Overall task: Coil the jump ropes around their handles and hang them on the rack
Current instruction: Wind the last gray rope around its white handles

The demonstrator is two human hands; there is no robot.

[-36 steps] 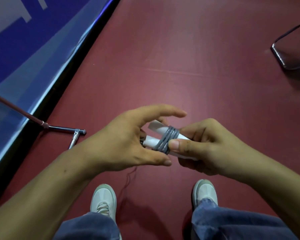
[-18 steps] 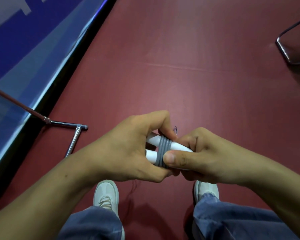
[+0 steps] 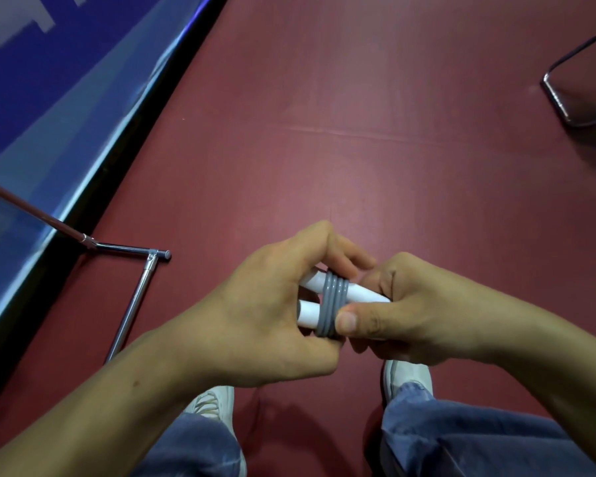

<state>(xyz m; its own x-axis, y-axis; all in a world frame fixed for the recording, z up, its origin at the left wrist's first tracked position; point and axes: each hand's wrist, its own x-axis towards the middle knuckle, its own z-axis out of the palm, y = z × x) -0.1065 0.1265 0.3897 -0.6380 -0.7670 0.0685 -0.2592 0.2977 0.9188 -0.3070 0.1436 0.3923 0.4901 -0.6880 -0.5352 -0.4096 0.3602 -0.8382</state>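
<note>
Over the red floor (image 3: pixel 324 149), well off its left edge, held up between both hands: two white handles (image 3: pixel 308 314) lying side by side, bound together by grey rope (image 3: pixel 331 304). Four turns, packed tight and touching one another, crossing both handles near their middle. Gripped from the left by the left hand (image 3: pixel 255 315), fingers (image 3: pixel 350 259) curled over the far side of the bundle and touching the coil, thumb tucked beneath by the lower turns. Clamped from the right by the right hand (image 3: pixel 417 315), thumb pressed flat on the nearer handle right against the coil's edge, other fingers wrapped underneath and mostly hidden. Left ends of the handles poking out bare toward the left palm; right ends buried in the right fist. Cannot tell where the rope's loose end runs.

Along the floor's left edge, a blue panel (image 3: pixel 49 98) with a black strip at its foot. Just beside that, resting on the floor, a chrome frame (image 3: pixel 131 249): one bar running toward the panel, another slanting down toward the left forearm. Near the floor's far right corner, a dark wire frame (image 3: pixel 561 101), only partly in view. Directly below the hands, two pale shoes (image 3: pixel 210 402) planted apart on the floor, blue jeans (image 3: pixel 193 449) above them at the bottom of the view.
</note>
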